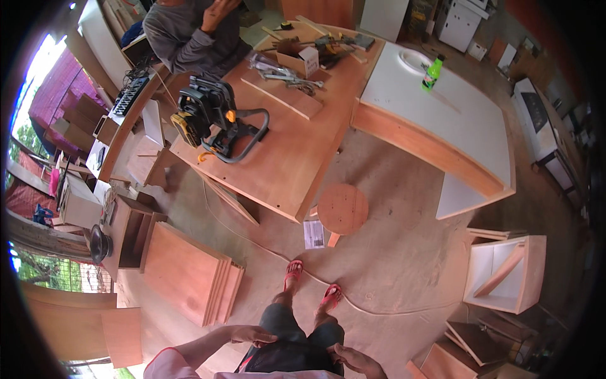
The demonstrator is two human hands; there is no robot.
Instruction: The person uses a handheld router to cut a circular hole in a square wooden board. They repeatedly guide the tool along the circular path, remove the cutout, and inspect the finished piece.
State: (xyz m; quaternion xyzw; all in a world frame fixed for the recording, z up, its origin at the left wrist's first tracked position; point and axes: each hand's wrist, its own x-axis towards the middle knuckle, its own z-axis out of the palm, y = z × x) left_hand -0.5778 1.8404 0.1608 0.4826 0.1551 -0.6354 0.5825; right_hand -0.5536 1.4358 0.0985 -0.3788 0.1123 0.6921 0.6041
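I stand on a dusty floor in red sandals. My left hand (252, 333) rests flat on my left thigh and holds nothing. My right hand (355, 360) lies on my right thigh near the lower edge, fingers spread, also holding nothing. A round wooden stool (342, 208) stands just ahead of my feet, with a printed paper sheet (314, 234) on the floor beside it.
A plywood workbench (297, 164) ahead carries a black and yellow power saw (214, 120), wood strips and tools. Another person (189, 35) sits behind it. A white-topped cabinet (454, 120) bears a green bottle (432, 72). Stacked boards (189, 275) lie left, an open cabinet box (505, 275) right.
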